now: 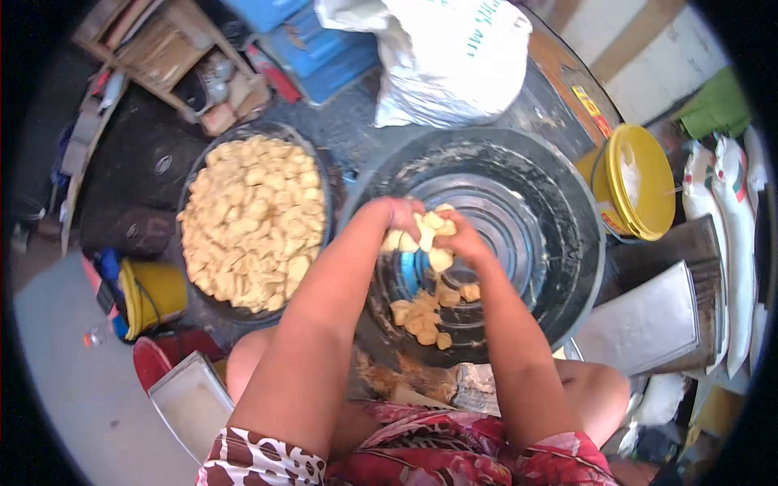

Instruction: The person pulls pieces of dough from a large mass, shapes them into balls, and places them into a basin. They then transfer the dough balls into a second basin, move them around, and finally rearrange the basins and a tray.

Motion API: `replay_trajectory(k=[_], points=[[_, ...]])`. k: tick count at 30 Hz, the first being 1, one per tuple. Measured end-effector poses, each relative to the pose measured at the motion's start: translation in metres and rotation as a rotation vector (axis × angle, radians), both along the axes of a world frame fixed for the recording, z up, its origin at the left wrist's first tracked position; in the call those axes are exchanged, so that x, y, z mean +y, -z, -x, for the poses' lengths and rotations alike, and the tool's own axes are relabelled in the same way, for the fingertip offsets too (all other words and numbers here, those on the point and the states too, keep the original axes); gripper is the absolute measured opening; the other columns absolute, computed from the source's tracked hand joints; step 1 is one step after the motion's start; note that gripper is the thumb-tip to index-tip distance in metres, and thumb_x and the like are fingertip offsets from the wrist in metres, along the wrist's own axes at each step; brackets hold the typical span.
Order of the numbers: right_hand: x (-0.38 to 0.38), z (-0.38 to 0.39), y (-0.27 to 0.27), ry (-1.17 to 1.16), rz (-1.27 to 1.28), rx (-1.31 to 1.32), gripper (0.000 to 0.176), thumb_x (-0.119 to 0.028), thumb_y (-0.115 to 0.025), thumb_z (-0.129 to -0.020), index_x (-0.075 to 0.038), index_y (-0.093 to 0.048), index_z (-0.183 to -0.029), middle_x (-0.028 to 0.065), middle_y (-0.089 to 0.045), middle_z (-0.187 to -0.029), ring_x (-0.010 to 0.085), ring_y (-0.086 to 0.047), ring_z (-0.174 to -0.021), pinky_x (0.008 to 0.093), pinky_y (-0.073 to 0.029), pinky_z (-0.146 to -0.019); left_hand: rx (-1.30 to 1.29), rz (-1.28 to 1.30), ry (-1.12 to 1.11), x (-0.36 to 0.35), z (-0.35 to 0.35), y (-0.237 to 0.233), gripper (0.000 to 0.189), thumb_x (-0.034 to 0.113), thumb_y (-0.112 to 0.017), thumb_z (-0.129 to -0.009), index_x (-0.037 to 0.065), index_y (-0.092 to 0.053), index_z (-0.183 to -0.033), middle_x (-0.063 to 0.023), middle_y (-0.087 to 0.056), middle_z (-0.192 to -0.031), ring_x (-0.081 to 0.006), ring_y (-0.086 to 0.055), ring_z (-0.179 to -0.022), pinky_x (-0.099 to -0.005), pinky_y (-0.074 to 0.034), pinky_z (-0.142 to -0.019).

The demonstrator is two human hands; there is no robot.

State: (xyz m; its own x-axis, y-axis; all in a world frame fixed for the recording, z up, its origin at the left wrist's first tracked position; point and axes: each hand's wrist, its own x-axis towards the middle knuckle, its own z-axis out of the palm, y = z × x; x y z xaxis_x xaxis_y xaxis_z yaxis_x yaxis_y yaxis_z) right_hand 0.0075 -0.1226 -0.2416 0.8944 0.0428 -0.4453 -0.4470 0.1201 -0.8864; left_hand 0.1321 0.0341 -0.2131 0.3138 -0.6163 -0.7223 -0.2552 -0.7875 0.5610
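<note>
Left hand (pixel 395 217) and right hand (pixel 463 240) meet over the middle of the black basin (pixel 571 202), fingers curled around a clump of dough pieces (pixel 428 231). Bare basin wall all round. Full pan (pixel 320 174) crowds the left edge, yellow bucket (pixel 640 182) the right.

Head camera looks steeply down, close above the basin (pixel 571 202).
</note>
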Motion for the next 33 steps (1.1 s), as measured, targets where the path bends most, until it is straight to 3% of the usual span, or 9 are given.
replay_trajectory(k=[4,10,12,14,18,25,28,30,33], points=[[0.062,-0.049,-0.113,-0.016,-0.122,-0.124,0.051,0.001,-0.064,-0.063,-0.004,-0.048,-0.111,0.0087,-0.056,-0.101,0.0190,-0.057,-0.088,0.0298,-0.047,-0.076,0.018,-0.004,-0.156,0.069,-0.033,-0.138,0.072,0.018,-0.073,-0.058,0.006,-0.044,-0.122,-0.0098,-0.054,-0.111,-0.0195,-0.052,-0.100,-0.0308,-0.042,-0.085],[0.197,-0.102,-0.207,-0.137,-0.638,-0.101,0.057,-0.013,-0.064,-0.071,-0.010,-0.039,-0.123,0.0117,-0.051,-0.111,0.0247,-0.054,-0.097,0.0400,-0.050,-0.071,0.002,0.261,-0.623,0.250,-0.061,-0.222,0.066,0.012,-0.064,-0.063,0.007,-0.043,-0.125,-0.0090,-0.054,-0.111,-0.0192,-0.052,-0.100,-0.0311,-0.041,-0.087],[0.217,-0.110,-0.216,-0.178,-0.371,-0.040,0.056,-0.017,-0.064,-0.073,-0.009,-0.041,-0.123,0.0127,-0.049,-0.113,0.0262,-0.053,-0.098,0.0424,-0.052,-0.068,-0.433,-0.178,-0.661,0.282,-0.056,-0.231,0.065,0.016,-0.066,-0.063,0.009,-0.047,-0.125,-0.0134,-0.055,-0.112,-0.0216,-0.053,-0.104,-0.0303,-0.043,-0.088],[0.203,-0.108,-0.202,-0.270,-0.194,-0.100,0.054,-0.018,-0.063,-0.075,-0.007,-0.042,-0.123,0.0126,-0.047,-0.116,0.0260,-0.050,-0.102,0.0418,-0.052,-0.069,-0.828,-0.470,-0.553,0.312,-0.064,-0.207,0.058,0.021,-0.063,-0.064,0.011,-0.051,-0.121,-0.0188,-0.053,-0.114,-0.0318,-0.047,-0.113,-0.0369,-0.037,-0.096],[0.136,-0.093,-0.126,-0.322,-0.142,-0.076,0.047,-0.009,-0.061,-0.077,-0.003,-0.044,-0.120,0.0108,-0.049,-0.112,0.0207,-0.055,-0.094,0.0332,-0.052,-0.067,-0.928,-0.165,-0.312,0.260,-0.063,-0.205,0.048,0.017,-0.060,-0.064,0.007,-0.057,-0.111,-0.0207,-0.051,-0.114,-0.0339,-0.048,-0.108,-0.0366,-0.038,-0.094],[-0.008,0.025,0.036,0.066,0.032,0.389,0.045,-0.015,-0.070,-0.070,-0.009,-0.053,-0.112,0.0036,-0.058,-0.098,0.0149,-0.054,-0.093,0.0340,-0.045,-0.076,-0.391,-0.014,0.346,0.045,-0.021,-0.094,0.027,0.025,-0.057,-0.066,0.006,-0.066,-0.084,-0.0152,-0.064,-0.086,-0.0273,-0.061,-0.080,-0.0370,-0.046,-0.074],[-0.024,0.078,0.064,0.054,0.219,0.419,0.058,-0.030,-0.072,-0.066,-0.013,-0.049,-0.117,0.0114,-0.051,-0.113,0.0225,-0.053,-0.098,0.0360,-0.047,-0.069,-0.231,-0.263,0.020,0.006,0.055,0.008,0.038,0.022,-0.060,-0.069,0.003,-0.062,-0.102,-0.0173,-0.056,-0.113,-0.0285,-0.056,-0.103,-0.0365,-0.044,-0.089],[-0.006,0.104,0.052,-0.103,1.107,0.549,0.056,-0.031,-0.071,-0.067,-0.019,-0.050,-0.117,0.0145,-0.035,-0.130,0.0279,-0.040,-0.114,0.0392,-0.045,-0.077,-0.123,-0.344,-0.157,0.002,0.121,0.045,0.054,0.029,-0.066,-0.070,0.009,-0.052,-0.118,-0.0135,-0.043,-0.130,-0.0287,-0.044,-0.118,-0.0396,-0.040,-0.093],[0.013,0.135,0.080,-0.015,1.177,0.242,0.056,-0.033,-0.074,-0.060,-0.015,-0.054,-0.109,0.0197,-0.040,-0.118,0.0384,-0.040,-0.109,0.0473,-0.040,-0.084,-0.213,-0.361,-0.368,0.010,0.207,0.079,0.064,0.033,-0.073,-0.065,0.014,-0.048,-0.121,-0.0089,-0.029,-0.137,-0.0310,-0.030,-0.126,-0.0428,-0.038,-0.093]])
